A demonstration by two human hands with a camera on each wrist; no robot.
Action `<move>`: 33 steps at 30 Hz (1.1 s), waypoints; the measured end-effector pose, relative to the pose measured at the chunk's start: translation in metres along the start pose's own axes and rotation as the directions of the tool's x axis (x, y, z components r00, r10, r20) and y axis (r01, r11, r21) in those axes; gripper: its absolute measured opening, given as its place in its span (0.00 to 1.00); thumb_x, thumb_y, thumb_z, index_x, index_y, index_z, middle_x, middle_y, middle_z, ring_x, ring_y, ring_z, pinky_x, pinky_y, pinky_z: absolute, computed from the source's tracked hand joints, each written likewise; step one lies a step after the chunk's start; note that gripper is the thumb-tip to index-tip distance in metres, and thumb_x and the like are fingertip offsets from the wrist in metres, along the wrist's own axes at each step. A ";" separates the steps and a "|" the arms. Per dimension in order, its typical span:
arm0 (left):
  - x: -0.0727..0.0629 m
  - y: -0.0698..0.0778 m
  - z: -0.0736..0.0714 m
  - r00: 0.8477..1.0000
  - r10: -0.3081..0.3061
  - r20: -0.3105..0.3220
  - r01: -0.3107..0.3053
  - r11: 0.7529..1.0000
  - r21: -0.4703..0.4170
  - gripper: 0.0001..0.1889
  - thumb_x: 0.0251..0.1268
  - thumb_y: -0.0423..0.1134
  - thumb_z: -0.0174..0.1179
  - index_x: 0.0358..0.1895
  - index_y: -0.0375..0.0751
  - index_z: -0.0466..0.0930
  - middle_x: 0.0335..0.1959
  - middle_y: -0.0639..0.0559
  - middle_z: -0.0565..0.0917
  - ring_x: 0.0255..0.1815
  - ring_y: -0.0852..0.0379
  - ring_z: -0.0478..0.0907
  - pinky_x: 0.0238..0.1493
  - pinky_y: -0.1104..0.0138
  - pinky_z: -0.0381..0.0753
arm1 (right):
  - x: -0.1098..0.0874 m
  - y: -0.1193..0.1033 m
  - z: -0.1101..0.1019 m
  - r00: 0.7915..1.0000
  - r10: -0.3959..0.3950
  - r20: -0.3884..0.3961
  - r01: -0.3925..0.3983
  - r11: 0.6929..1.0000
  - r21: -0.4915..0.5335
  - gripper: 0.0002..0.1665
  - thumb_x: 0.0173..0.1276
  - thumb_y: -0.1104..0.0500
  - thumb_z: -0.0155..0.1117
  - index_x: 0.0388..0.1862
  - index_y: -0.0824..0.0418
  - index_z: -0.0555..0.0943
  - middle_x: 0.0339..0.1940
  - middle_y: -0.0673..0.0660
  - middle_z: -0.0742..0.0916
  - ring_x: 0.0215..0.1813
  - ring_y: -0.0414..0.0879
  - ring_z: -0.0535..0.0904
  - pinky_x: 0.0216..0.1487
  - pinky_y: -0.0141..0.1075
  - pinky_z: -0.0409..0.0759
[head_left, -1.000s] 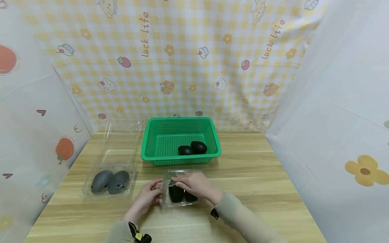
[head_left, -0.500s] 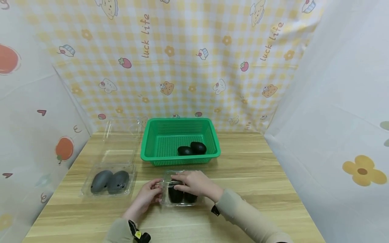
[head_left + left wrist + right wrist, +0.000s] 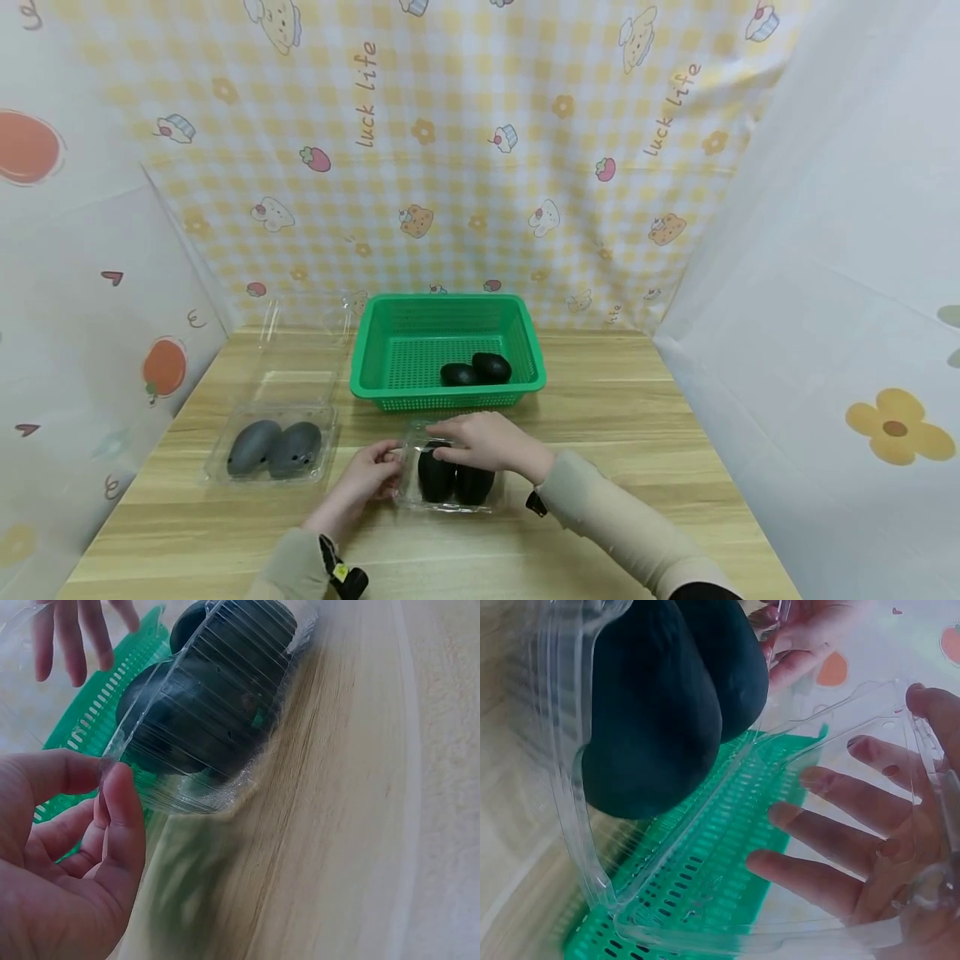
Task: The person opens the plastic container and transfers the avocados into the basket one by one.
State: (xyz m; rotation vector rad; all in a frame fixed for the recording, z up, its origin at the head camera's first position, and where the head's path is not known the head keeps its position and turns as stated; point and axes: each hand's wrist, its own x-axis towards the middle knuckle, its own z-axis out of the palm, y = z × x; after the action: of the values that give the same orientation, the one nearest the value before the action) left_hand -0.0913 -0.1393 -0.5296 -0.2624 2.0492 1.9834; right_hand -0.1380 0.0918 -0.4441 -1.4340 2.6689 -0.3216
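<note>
A clear plastic clamshell box [image 3: 444,507] sits at the front middle of the table, with two dark, avocado-like fruits [image 3: 437,475] in it. My left hand [image 3: 371,473] pinches the box's left rim between thumb and forefinger, as the left wrist view shows close up. Over the back of the box is my right hand [image 3: 487,440]. In the right wrist view its fingers are straight and spread against the raised clear lid [image 3: 780,941], with the thumb at the lid's edge. The lid stands at an angle above the fruits.
Behind the box stands a green perforated basket [image 3: 450,397] with two dark fruits [image 3: 491,367] inside. To the left lies a second clear box [image 3: 326,467], its lid [image 3: 300,383] folded back, holding two grey oval pieces [image 3: 294,448] with small black spots.
My right hand has moved up and back a little, uncovering more of the right fruit. My left hand keeps its pinch on the rim. The basket and second box stay put.
</note>
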 end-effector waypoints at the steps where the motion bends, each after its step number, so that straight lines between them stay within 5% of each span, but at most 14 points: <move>1: 0.001 0.001 0.000 1.000 0.002 -0.003 -0.002 1.000 0.008 0.23 0.61 0.25 0.55 0.61 0.25 0.70 0.32 0.49 0.75 0.22 0.58 0.72 0.19 0.69 0.75 | 0.000 0.001 -0.002 1.000 0.000 0.003 0.000 1.000 0.007 0.28 0.77 0.41 0.46 0.68 0.51 0.74 0.61 0.48 0.81 0.58 0.40 0.78 0.55 0.35 0.77; 10: 0.009 0.007 0.001 0.998 0.050 0.022 -0.051 0.997 0.053 0.22 0.60 0.23 0.54 0.60 0.22 0.71 0.31 0.47 0.74 0.22 0.57 0.70 0.18 0.70 0.74 | 0.003 0.008 -0.016 0.997 0.061 0.046 -0.066 0.993 0.096 0.27 0.78 0.44 0.45 0.68 0.53 0.73 0.60 0.49 0.81 0.56 0.40 0.79 0.56 0.36 0.77; 16: 0.014 0.012 0.003 0.997 0.068 0.035 -0.072 0.993 0.096 0.21 0.60 0.23 0.53 0.58 0.22 0.73 0.30 0.48 0.74 0.22 0.57 0.70 0.18 0.70 0.74 | 0.005 0.017 -0.025 0.991 0.114 0.076 -0.126 0.974 0.189 0.26 0.78 0.44 0.45 0.68 0.54 0.74 0.53 0.49 0.85 0.46 0.36 0.81 0.52 0.35 0.78; 27: 0.024 0.020 0.003 0.991 0.120 0.063 -0.131 0.971 0.202 0.17 0.62 0.22 0.53 0.54 0.19 0.74 0.25 0.49 0.75 0.20 0.58 0.70 0.18 0.70 0.72 | 0.010 0.037 -0.033 0.990 0.110 0.092 -0.132 0.948 0.290 0.24 0.79 0.48 0.46 0.64 0.58 0.76 0.48 0.51 0.86 0.41 0.34 0.81 0.50 0.33 0.79; 33: 0.029 0.018 0.004 0.991 0.125 0.055 -0.134 0.961 0.241 0.16 0.60 0.22 0.54 0.52 0.20 0.77 0.24 0.51 0.75 0.19 0.59 0.69 0.18 0.70 0.69 | 0.009 0.043 -0.037 0.992 0.093 0.082 -0.114 0.940 0.322 0.18 0.78 0.54 0.48 0.53 0.60 0.81 0.31 0.49 0.83 0.26 0.36 0.73 0.36 0.32 0.75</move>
State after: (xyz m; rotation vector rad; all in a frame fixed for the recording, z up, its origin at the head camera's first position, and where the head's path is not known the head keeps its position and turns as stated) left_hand -0.1248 -0.1327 -0.5216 -0.0377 2.3095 1.7639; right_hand -0.1852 0.1127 -0.4176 -1.1792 2.4790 -0.6585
